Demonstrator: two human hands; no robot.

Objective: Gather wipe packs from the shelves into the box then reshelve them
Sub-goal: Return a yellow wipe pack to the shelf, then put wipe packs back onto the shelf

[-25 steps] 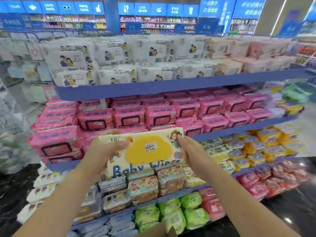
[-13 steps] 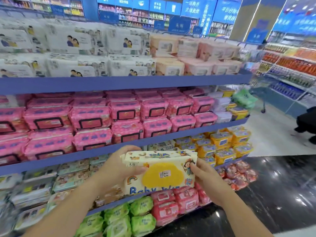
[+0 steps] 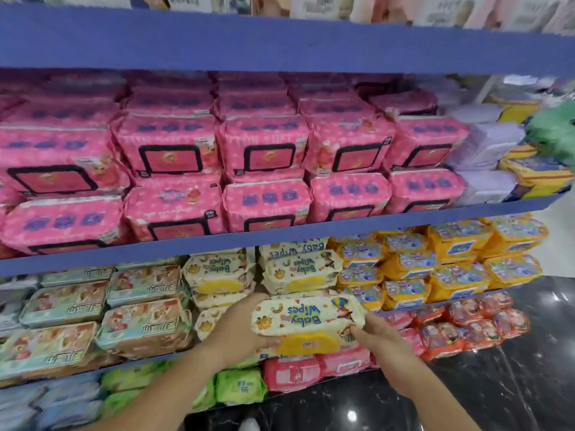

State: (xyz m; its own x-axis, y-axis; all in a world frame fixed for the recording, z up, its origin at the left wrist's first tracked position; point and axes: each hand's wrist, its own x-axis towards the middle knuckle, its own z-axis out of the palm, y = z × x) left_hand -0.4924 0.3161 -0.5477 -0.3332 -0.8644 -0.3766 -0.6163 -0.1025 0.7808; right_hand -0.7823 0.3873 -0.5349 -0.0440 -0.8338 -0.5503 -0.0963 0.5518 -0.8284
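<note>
Holding pack [image 3: 308,318] by both short ends, at front edge of a low shelf [image 3: 441,301], just ahead of the cream stack [image 3: 298,269] of same type. Wrapping L end w/ left hand [image 3: 239,325]: laying thumb across front face nr the lid [image 3: 306,343], curling fingers round behind. Clamping R end w/ right hand [image 3: 382,337]: pressing one digit on lower R corner, tucking the others behind, so only partly visible. Carrying pack w/ print upside down, lid facing out and down. Not possible to tell whether btm is resting on anything or hanging free.

Handling (judged):
- Expecting a light-to-moderate, soft film pouch, bulging slightly and giving under finger pressure.
- Expecting glossy film, so risking a slip if pinching one corner only.
- Treating lid as the only stiff part; avoiding lifting by it, risking a popped flap.
- Taking hold at short ends, squeezing palms inward, or supporting flat base w/ thumb on top.

Step (judged): reshelving, i.e. feeding pack into slot w/ matching stock.

Surroundings:
- Showing at btm R: dark glossy floor [image 3: 513,384].
- Lying just below hands: red packs [image 3: 292,373], green packs [image 3: 241,387].
- Flanking stack: tan packs [image 3: 146,325] to L, orange packs [image 3: 451,262] to R.
- Filling next tier up: pink packs [image 3: 264,150], w/ lilac packs [image 3: 488,144] at far R.
- Box: not showing in view.
</note>
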